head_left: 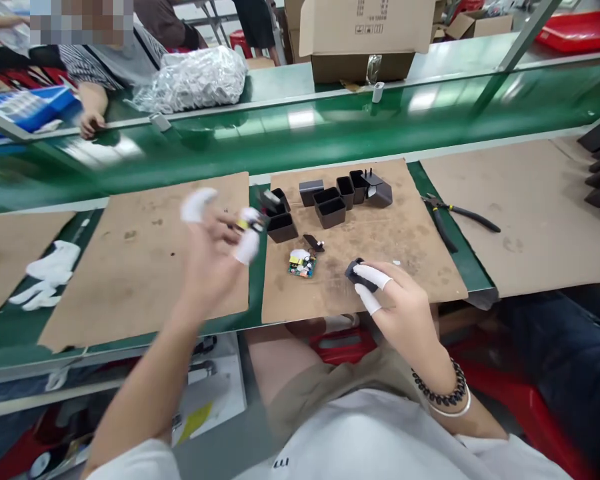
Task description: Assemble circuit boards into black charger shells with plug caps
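My left hand (215,243) is raised above the bench with white finger cots on, blurred by motion, its fingertips pinching a small part with a yellow bit (244,223). My right hand (397,303), also in finger cots, rests on the brown cardboard mat (405,260) and grips a small black piece (356,272). Between the hands lies a small green circuit board (301,264). Beyond it stand several dark plastic housings (330,207), one (281,227) close to my left fingertips.
Black pliers (453,217) lie at the mat's right edge. White gloves (50,273) lie far left. A green conveyor (330,127) runs behind, with a cardboard box (363,40), a silver bag (193,77) and another person's arm (93,110) beyond.
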`<state>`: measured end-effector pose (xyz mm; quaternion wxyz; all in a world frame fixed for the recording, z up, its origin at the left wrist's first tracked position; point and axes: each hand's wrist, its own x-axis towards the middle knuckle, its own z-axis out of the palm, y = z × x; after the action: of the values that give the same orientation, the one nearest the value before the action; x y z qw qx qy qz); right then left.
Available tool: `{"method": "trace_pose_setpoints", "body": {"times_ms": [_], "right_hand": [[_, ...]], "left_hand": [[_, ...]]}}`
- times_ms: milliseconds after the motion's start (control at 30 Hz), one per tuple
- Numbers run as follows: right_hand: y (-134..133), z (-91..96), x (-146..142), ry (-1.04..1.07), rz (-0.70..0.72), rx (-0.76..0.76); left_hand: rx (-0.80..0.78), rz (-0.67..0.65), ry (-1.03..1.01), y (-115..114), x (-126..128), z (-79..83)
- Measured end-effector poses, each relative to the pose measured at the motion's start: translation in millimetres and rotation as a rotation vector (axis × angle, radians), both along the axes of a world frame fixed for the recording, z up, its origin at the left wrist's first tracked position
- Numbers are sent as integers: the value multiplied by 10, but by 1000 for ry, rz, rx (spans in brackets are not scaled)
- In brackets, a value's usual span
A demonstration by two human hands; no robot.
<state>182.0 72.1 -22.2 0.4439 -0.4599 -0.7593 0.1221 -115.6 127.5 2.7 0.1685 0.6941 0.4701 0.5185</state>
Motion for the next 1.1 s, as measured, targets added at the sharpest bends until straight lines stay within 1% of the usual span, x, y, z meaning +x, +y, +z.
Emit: {"method": "trace_pose_setpoints", "body": {"times_ms": [33,67,100,133,200,233,300,333,400,467,500,567,633,700,800,900,1100], "right_hand": [[24,10,30,6,22,-19],[47,18,60,17,46,-42],[66,25,90,33,71,-68],[81,31,119,49,93,-94],[99,38,170,78,131,-142],[102,40,190,90,144,-159],[104,40,221,106,169,-177],[104,40,233,112,187,-182],[104,43,253,115,231,-187],[98,55,273,86,275,-180],[91,66,284,54,293,-164],[70,93,306,-31,316,-99],[47,121,331,-109,306,-22],[34,142,354,-160,269,36],[48,155,376,-220,233,80],[71,162,356,-264,235,83],[11,211,230,-313,166,-20]], "left_hand": [[-35,93,44,-142,168,-62],[-127,137,117,-259,362,-133],[-191,150,190,-342,568,-203],[-222,153,253,-392,768,-267],[-247,146,339,-416,1098,-358],[-244,136,353,-413,1210,-384],[-207,92,311,-424,1330,-419],[-186,44,253,-447,1352,-436],[-190,-113,87,-514,1364,-490],[-267,-234,-105,-571,1377,-574],[-316,-250,-193,-587,1392,-623],[-383,-207,-323,-589,1431,-710],[-400,-165,-380,-568,1466,-762],[-401,-161,-396,-545,1482,-771],[-405,-158,-404,-532,1475,-742],[-412,-146,-396,-539,1461,-716],[-409,-155,-389,-544,1442,-720]]}}
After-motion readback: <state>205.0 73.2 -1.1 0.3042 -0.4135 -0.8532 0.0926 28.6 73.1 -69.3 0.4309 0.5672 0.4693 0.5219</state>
